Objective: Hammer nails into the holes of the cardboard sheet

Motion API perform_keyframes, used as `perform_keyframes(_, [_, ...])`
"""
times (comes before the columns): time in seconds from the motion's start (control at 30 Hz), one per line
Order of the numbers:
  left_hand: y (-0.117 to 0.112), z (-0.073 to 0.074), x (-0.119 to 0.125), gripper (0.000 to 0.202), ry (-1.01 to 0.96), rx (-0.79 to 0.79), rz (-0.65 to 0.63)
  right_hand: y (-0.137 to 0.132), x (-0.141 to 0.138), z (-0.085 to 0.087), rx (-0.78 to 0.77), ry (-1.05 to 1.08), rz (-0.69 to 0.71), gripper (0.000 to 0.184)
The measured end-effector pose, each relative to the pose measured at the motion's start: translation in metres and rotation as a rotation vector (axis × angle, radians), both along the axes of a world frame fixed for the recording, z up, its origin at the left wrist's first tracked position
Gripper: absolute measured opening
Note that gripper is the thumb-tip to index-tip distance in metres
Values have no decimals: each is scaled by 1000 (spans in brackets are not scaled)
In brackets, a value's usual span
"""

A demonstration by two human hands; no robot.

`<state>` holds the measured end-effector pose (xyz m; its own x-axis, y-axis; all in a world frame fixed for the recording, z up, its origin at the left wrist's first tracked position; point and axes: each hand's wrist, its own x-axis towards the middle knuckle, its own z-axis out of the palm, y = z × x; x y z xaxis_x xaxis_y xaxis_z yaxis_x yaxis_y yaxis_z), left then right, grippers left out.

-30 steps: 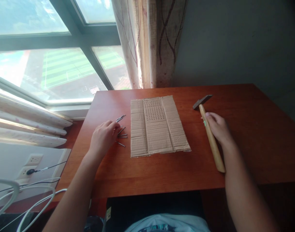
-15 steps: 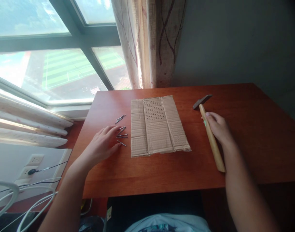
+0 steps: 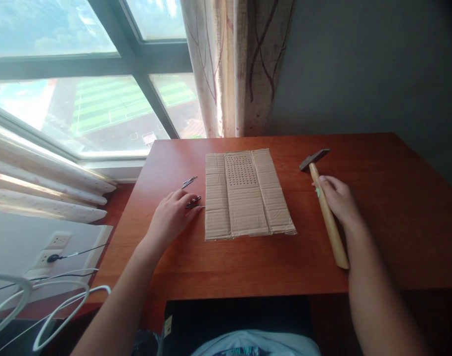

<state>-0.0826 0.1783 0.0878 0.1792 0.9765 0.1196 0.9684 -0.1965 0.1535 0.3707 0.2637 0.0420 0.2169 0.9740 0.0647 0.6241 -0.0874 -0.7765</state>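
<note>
My left hand point(image 3: 172, 213) is at the left of the cardboard, its thumb and fingers closing around a small bunch of nails point(image 3: 193, 201); the fingers partly hide them. A second little group of nails point(image 3: 189, 182) lies on the table just beyond that hand. Beside it is a flat piece of corrugated cardboard point(image 3: 244, 212) with two creases and a grid of small holes in its upper middle. On the right, my right hand point(image 3: 336, 198) is wrapped around the wooden handle of a hammer point(image 3: 328, 222), whose dark metal head points away from me.
The reddish-brown wooden table point(image 3: 218, 277) reaches to a grey wall and a patterned curtain point(image 3: 226, 69). A large window point(image 3: 111, 104) is at the left. White cables point(image 3: 73, 306) and a wall socket point(image 3: 55, 242) are low on the left.
My left hand has moved right and slightly up, drawing the scattered nails nearest it into a tighter bunch. My right hand stays on the hammer. The whole view has shifted slightly.
</note>
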Motion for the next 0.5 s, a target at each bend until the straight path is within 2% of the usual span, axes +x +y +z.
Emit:
perform_keyframes(0.3, [2, -9, -2, 25, -40, 49, 53, -2, -2, 3, 3, 10, -9, 42])
perform_keyframes(0.5, [-4, 1, 1, 25, -9, 26, 104, -1, -1, 2, 0, -5, -12, 42])
